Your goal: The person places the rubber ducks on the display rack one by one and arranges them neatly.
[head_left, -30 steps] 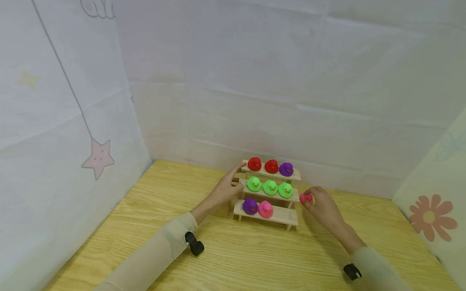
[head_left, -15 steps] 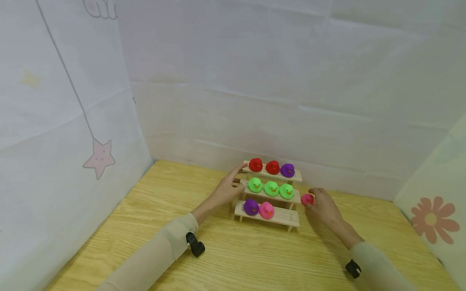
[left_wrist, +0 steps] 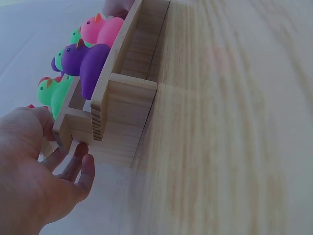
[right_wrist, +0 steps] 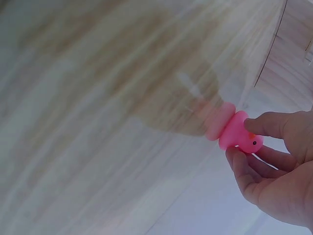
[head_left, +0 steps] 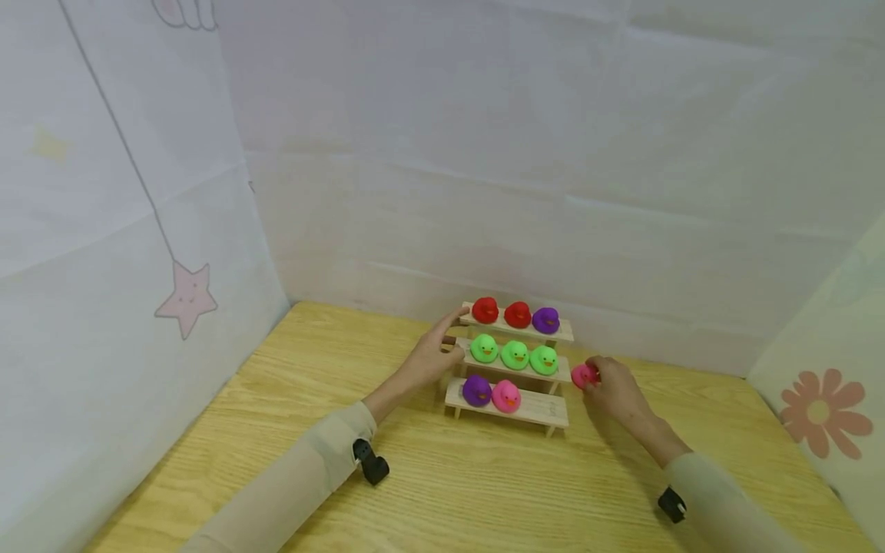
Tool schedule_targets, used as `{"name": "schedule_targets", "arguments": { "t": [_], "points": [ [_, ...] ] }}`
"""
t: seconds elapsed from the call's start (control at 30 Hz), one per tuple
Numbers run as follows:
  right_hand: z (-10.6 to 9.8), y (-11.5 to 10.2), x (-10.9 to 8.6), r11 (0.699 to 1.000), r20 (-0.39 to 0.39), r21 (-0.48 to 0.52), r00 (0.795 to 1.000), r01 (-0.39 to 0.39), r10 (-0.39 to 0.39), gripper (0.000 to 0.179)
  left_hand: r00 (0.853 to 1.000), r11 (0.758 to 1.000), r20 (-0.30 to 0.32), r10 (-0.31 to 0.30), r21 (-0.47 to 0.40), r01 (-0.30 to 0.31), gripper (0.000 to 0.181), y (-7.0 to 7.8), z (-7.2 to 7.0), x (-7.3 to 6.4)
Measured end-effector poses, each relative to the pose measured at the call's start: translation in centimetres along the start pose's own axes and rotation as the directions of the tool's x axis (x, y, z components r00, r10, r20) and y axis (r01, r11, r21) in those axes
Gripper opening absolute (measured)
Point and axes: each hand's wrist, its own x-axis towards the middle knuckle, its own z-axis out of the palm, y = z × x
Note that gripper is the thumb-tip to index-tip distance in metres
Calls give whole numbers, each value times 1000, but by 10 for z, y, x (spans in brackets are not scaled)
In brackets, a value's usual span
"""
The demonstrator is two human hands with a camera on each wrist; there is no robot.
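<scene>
A three-tier wooden shelf [head_left: 542, 410] stands on the table with rubber ducks on every tier. On top sit two red ducks [head_left: 485, 310] and a purple duck [head_left: 546, 320]; the middle tier carries three green ducks [head_left: 515, 355]. A purple duck [head_left: 477, 391] and a pink duck [head_left: 507, 396] occupy the lowest tier, whose right end is bare. My left hand [head_left: 427, 362] holds the shelf's left end, thumb and fingers about the middle plank. Right of the shelf, my right hand [head_left: 620, 395] pinches another pink duck [right_wrist: 237, 131] between thumb and fingers, low at the tabletop.
The wood-grain table [head_left: 442, 491] runs up to a pale cloth backdrop [head_left: 415, 192] behind the shelf. Cloth walls with a printed star [head_left: 187, 298] and a printed flower [head_left: 823, 413] close off the left and right sides.
The right hand's fingers have shifted slightly on the pink duck, which stays right of the shelf. The left hand keeps its place, and the other ducks have not moved.
</scene>
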Motion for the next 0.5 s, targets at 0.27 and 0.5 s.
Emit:
{"name": "schedule_targets", "arguments": {
  "t": [0.27,0.5],
  "points": [
    [-2,-1,-6,1000,21,6,1000,6,-6,36,1000,1000,1,9,-12,-9,81,-2,1,-1],
    [-9,-14,-15,997,18,22,997,76,-76,35,1000,1000,-1,3,-16,-3,81,-1,0,0]
  ]
}}
